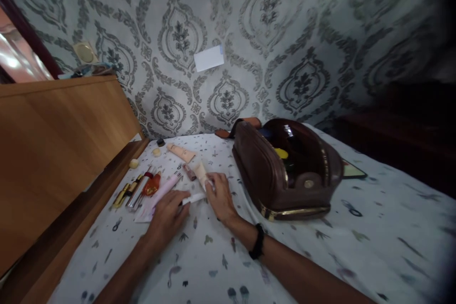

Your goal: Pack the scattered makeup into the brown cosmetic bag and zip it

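My left hand has its fingers closed on the dark end of a slim white tube, low over the patterned sheet. A pink-lilac squeeze tube lies partly behind this hand. My right hand, with a black band on its wrist, grips the lower end of a cream-coloured squeeze tube. Beside that tube lies a small brownish-pink tube. Farther back rests a peach squeeze tube. The fingertips of both hands are partly hidden.
A brown toiletry bag stands unzipped on the right, with a yellow item inside. On the left lie an orange bottle, several slim gold and silver cosmetics and a small jar. A wooden panel borders the left side.
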`<state>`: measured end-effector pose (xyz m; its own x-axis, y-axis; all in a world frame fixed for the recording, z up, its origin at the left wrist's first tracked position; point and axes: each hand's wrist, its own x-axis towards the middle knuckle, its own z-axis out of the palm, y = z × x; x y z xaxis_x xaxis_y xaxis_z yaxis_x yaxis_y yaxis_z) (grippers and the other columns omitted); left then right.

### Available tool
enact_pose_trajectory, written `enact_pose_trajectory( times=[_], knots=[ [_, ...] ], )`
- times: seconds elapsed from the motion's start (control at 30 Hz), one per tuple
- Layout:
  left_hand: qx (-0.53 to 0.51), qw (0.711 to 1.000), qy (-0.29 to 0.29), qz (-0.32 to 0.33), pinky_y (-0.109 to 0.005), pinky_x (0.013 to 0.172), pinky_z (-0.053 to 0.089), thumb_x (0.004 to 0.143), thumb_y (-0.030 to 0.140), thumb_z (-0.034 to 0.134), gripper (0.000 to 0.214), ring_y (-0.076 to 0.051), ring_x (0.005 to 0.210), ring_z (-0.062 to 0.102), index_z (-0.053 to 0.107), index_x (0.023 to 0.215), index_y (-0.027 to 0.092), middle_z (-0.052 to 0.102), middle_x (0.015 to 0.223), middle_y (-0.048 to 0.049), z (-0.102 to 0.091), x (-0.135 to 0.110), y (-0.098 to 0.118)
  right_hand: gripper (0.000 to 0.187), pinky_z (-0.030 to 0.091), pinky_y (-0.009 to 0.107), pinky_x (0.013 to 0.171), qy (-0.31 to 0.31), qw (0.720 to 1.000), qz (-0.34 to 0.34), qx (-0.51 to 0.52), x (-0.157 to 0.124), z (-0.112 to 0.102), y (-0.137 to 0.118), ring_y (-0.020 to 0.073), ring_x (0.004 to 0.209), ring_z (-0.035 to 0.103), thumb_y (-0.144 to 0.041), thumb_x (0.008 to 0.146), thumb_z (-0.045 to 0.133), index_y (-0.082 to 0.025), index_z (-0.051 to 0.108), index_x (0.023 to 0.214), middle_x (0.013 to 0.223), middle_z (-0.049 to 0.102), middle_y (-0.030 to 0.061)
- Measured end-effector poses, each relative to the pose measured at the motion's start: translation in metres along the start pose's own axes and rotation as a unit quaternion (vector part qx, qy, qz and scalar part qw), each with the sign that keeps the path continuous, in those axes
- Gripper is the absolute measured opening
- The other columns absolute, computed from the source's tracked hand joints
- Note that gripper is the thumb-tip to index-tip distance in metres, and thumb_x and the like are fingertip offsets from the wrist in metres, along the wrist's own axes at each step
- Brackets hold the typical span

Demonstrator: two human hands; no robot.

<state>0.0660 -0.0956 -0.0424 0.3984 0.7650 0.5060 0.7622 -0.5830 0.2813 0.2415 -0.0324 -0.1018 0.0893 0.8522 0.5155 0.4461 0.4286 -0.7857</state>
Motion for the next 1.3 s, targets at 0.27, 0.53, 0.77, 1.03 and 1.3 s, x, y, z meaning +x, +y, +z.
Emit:
enact_pose_trajectory(
  times=[0.27, 0.53, 0.77, 1.03, 1.3],
  knots=[
    [-0.129, 0.978, 0.033, -0.16, -0.024, 0.057, 0.053, 0.087, 0.053, 0.056, 0.034, -0.018, 0.068, 0.067, 0.064, 0.092, 0.02, 0.071, 0.081, -0.0026, 0.0, 0.0, -0.01, 0.033, 0.042, 0.048, 0.103, -0.072, 0.992, -0.05, -0.088, -0.009, -0.017, -0.032, 0.0289, 0.118, 0.051, -0.026, 0.099, 0.041, -0.018, 0.072, 0.09, 0.123, 0.062, 0.0141],
    [-0.253, 0.931, 0.086, -0.248, -0.022, 0.048, 0.045, 0.075, 0.066, 0.065, 0.048, -0.015, 0.051, 0.056, 0.062, 0.089, 0.02, 0.059, 0.061, 0.0035, 0.002, 0.002, -0.014, 0.024, 0.032, 0.051, 0.113, -0.169, 0.977, -0.092, -0.091, -0.02, -0.029, -0.031, 0.0309, 0.135, 0.039, -0.037, 0.093, 0.059, -0.018, 0.073, 0.096, 0.134, 0.056, 0.0129],
    [-0.329, 0.904, 0.056, -0.266, -0.022, 0.049, 0.041, 0.077, 0.058, 0.067, 0.045, -0.015, 0.057, 0.057, 0.058, 0.101, 0.02, 0.06, 0.068, 0.0022, -0.004, 0.008, 0.003, 0.009, 0.041, 0.047, 0.105, -0.139, 0.987, -0.082, 0.004, -0.029, -0.057, -0.023, 0.0285, 0.125, 0.05, -0.026, 0.088, 0.064, -0.022, 0.068, 0.095, 0.124, 0.063, 0.0107],
    [-0.366, 0.897, -0.021, -0.249, -0.021, 0.053, 0.04, 0.083, 0.048, 0.064, 0.036, -0.012, 0.058, 0.056, 0.059, 0.102, 0.017, 0.064, 0.072, 0.0001, -0.014, 0.01, 0.005, 0.015, 0.045, 0.025, 0.066, -0.196, 0.954, 0.087, 0.21, -0.032, -0.074, -0.03, 0.0164, 0.078, 0.061, -0.032, 0.082, 0.065, -0.02, 0.068, 0.089, 0.083, 0.067, 0.0013],
    [-0.389, 0.885, -0.021, -0.253, -0.02, 0.053, 0.041, 0.077, 0.052, 0.071, 0.042, -0.012, 0.061, 0.056, 0.062, 0.097, 0.016, 0.062, 0.07, -0.0002, -0.017, 0.012, 0.002, 0.037, 0.04, 0.021, 0.051, -0.172, 0.915, 0.173, 0.322, -0.029, -0.071, -0.026, 0.0125, 0.06, 0.054, -0.055, 0.078, 0.067, -0.018, 0.063, 0.079, 0.067, 0.064, 0.0005]
  ],
)
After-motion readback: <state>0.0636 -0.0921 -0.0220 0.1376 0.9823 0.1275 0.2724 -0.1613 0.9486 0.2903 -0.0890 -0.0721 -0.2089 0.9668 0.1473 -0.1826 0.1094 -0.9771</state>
